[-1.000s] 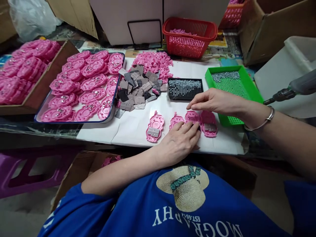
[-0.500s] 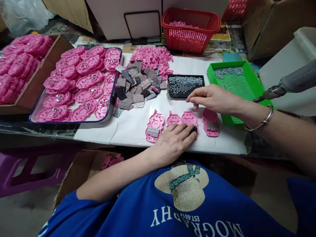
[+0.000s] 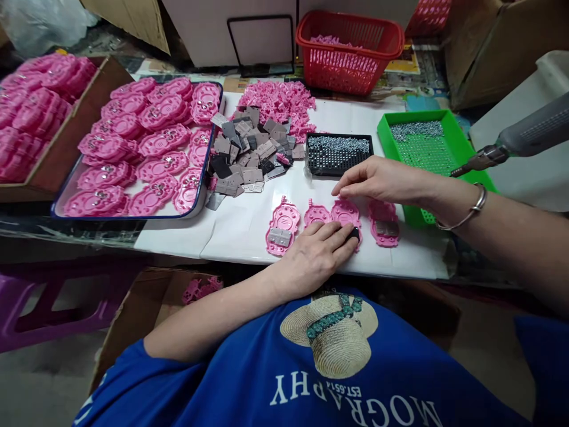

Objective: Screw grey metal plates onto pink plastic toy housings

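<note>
Four pink plastic shells stand in a row at the table's front edge. The left-end shell point(image 3: 288, 216) bears a grey plate point(image 3: 280, 237), and the right-end shell point(image 3: 384, 213) a darker grey one point(image 3: 386, 228). My left hand point(image 3: 317, 255) lies flat across the two middle shells, fingers stretched out, its tips by a black plate point(image 3: 354, 233). The fingers partly hide both shells. My right hand point(image 3: 373, 181) is over the top of the third shell point(image 3: 345, 212), thumb and fingers closed together, pointing down. What they hold, if anything, is hidden.
Behind the row are a black screw tray point(image 3: 340, 166), loose metal plates point(image 3: 249, 154) and small pink parts point(image 3: 280, 107). A filled white tray point(image 3: 142, 212) stands left. A green tray point(image 3: 482, 172) and a power screwdriver point(image 3: 511, 142) are right; a red basket point(image 3: 342, 65) is behind.
My right hand has lowered and moved left, its fingertips now at the third shell's top edge. The left hand keeps its place on the shells. The whole view has shifted slightly.
</note>
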### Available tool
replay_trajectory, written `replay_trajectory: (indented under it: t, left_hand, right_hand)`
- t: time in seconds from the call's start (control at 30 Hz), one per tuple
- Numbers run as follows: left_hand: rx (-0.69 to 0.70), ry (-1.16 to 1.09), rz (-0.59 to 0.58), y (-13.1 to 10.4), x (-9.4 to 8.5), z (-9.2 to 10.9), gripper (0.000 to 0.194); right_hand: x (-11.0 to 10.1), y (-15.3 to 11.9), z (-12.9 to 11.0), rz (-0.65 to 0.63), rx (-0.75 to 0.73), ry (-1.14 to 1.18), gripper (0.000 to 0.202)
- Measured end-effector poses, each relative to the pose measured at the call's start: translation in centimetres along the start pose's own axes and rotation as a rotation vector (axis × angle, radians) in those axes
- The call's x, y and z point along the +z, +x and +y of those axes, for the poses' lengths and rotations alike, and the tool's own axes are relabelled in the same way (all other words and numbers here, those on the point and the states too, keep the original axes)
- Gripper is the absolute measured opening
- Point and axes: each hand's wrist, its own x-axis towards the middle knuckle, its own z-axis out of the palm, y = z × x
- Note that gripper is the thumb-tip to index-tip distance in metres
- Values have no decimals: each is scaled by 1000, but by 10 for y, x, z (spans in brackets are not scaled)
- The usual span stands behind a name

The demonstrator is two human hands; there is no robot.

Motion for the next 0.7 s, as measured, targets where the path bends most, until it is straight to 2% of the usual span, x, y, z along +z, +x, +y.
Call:
replay_trajectory:
  t: [0.27, 0.5, 0.7]
  left_hand:
    - [7, 14, -28, 0, -1, 0, 33]
    - [11, 35, -32, 0, -2, 1, 33]
    - [16, 25, -67, 0, -4, -1, 34]
  right_hand:
    - [0, 9, 4, -43, -3, -112, 21]
    - [3, 20, 0, -57, -39, -280, 27]
    - [1, 27, -3, -70, -33, -389, 23]
